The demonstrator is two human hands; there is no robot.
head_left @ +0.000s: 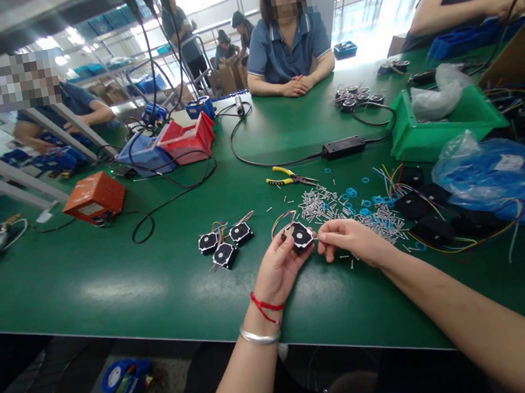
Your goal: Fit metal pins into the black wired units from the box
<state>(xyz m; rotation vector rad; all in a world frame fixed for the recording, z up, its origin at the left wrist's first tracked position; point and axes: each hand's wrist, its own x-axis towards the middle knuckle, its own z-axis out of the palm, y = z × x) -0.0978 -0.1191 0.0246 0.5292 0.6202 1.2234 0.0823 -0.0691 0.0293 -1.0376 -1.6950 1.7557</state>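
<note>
My left hand (281, 261) is closed around a small black square unit with a round pale centre (302, 235) and coloured wires. At the unit's right edge, my right hand (344, 241) is closed in a pinch on what looks like a screw, mostly hidden by the fingertips. Just beyond the hands lies a loose pile of screws (318, 206), mixed with blue rings (352, 192). To the left, 3 similar black units (225, 255) with wires rest on the green table (145, 281). Long-nose pliers with yellow handles (284, 179) lie behind the screws.
At right are black wired parts (434, 230), a blue plastic bag (508, 180) and a green bin (444, 130). An orange box (95, 197), a red bin (188, 140) and cables stand at left. A person (287, 50) sits opposite, hands together on the table.
</note>
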